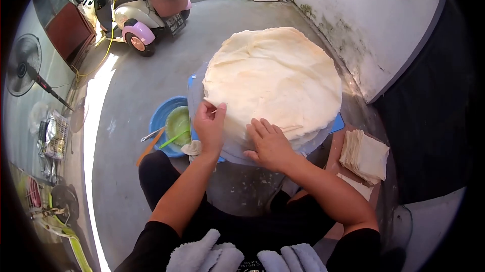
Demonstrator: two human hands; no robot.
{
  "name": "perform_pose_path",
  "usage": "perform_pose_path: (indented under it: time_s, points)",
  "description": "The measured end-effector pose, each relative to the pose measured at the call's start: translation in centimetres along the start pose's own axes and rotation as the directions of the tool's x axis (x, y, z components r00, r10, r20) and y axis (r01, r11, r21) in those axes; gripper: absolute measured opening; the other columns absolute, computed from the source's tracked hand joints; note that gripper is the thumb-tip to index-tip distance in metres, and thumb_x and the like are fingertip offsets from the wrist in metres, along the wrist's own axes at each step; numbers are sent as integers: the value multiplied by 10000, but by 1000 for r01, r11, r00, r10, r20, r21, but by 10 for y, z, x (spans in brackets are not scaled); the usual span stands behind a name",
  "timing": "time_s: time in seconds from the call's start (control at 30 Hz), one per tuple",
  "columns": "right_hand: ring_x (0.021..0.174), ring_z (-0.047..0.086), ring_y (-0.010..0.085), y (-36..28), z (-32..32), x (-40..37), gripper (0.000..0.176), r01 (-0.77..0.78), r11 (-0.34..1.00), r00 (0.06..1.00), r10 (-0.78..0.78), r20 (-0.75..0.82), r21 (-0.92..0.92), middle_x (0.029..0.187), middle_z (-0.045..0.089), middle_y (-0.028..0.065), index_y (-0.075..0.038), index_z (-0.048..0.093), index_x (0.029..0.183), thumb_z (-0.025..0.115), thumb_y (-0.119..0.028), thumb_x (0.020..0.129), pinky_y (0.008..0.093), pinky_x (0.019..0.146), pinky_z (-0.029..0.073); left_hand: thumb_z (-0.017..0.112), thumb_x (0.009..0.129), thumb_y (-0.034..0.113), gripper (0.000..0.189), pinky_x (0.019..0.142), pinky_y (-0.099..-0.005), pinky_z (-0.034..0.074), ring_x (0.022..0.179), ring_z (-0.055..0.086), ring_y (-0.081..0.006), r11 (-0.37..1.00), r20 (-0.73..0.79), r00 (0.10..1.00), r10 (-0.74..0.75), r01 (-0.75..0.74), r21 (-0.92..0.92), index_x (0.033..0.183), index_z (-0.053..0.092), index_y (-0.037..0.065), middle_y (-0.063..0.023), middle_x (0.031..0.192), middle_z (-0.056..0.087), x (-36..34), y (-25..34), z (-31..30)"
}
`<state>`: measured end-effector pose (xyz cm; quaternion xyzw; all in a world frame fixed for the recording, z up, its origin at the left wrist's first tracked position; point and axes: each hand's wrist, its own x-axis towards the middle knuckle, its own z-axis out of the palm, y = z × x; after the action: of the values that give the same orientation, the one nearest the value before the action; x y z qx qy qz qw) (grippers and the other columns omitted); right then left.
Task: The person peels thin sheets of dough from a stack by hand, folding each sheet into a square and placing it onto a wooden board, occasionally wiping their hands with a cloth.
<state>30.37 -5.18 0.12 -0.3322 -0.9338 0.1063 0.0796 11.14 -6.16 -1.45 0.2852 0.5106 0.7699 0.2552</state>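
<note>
Down by the person's knees sits a big round stack of thin pale sheets (275, 82). It rests on a grey round board (235, 152), and the board lies on a blue tray (337, 123), so the sheets stay off the dusty floor (151, 80).

The left hand (209, 128) is at the near edge of the stack. Its thumb and fingers are pinched on the rim of the top sheet (237, 95). A tiny thin stick pokes out by the fingertips, but I cannot tell what it is. The right hand (270, 145) lies flat on the stack just beside it, fingers spread and pressing down. I think it holds the pile steady so only one sheet comes up.

A blue bowl (160, 115) with green stuff in it stands on the floor, touching the tray on the left side. It is close to the left hand, so it is easy to reach. A green stick leans in it.

A small pile of folded squares (364, 156) sits on the right, near the right arm. A white wall (364, 19) is behind it. A scooter (141, 19) and a fan (22, 65) stand well apart from the hands.
</note>
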Motion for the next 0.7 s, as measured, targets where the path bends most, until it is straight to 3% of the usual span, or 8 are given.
perform_pose_path:
  time_s: [0.13,0.23,0.3,0.4,0.47,0.53,0.6,0.7]
  points:
    - [1401,380,404,-7,1,-12,754,34,998,999,-36,-38,-48,1495,422,235,28,450,1414,710,-418,864,488,1133,324,701,906,92,128,784,-298,539,857,657,-163,825,541,789,291,-493,275,963,619,13,-71,933,653,1,16,58]
    - [1296,476,409,-13,-9,-18,628,33,999,999,-33,-28,-16,1369,520,225,31,537,1303,738,-342,839,475,1059,402,712,890,135,147,799,-334,543,856,671,-222,718,744,628,229,-625,306,962,631,35,-94,923,642,-8,10,83]
    - [1223,540,398,-13,-20,-22,525,24,999,1000,-24,-18,23,1277,589,212,22,600,1220,743,-301,832,463,1003,455,708,892,167,169,819,-357,539,907,674,-271,621,927,363,-97,-706,342,1009,650,60,-110,987,663,-7,-3,91]
    - [1029,630,352,-5,-42,-23,269,56,974,998,-60,10,220,1046,673,157,-21,675,982,737,-219,812,441,838,522,704,895,181,188,846,-357,534,1003,663,-292,762,867,443,-228,-473,442,1050,669,80,-120,1054,681,6,-14,87]
    - [926,659,315,12,-57,-16,144,-146,945,969,197,-152,293,921,691,122,-45,673,838,728,-173,801,433,738,531,707,896,183,218,876,-378,536,1066,651,-304,753,878,476,-52,-559,347,1089,671,88,-126,1139,677,13,-22,81]
    - [848,666,321,42,-54,-7,106,-167,975,878,216,-428,149,876,685,126,-59,674,792,713,-158,795,445,691,526,709,891,162,252,898,-403,536,1111,644,-299,543,838,494,234,-781,309,1124,653,85,-126,1208,654,20,-16,87]
    - [831,670,327,71,-49,1,100,-239,968,876,250,-412,80,863,683,134,-58,682,789,705,-155,796,451,688,530,711,897,243,443,1032,-438,474,1269,552,-339,516,870,479,115,-777,359,1276,588,50,-172,1374,559,33,-21,91]
    - [806,676,342,85,-44,1,86,-346,938,901,332,-278,-2,835,678,149,-56,698,779,685,-140,792,462,692,537,626,905,548,873,1221,-485,230,1472,262,-428,154,873,483,-62,-860,487,1502,359,-30,-249,1562,332,46,-41,89]
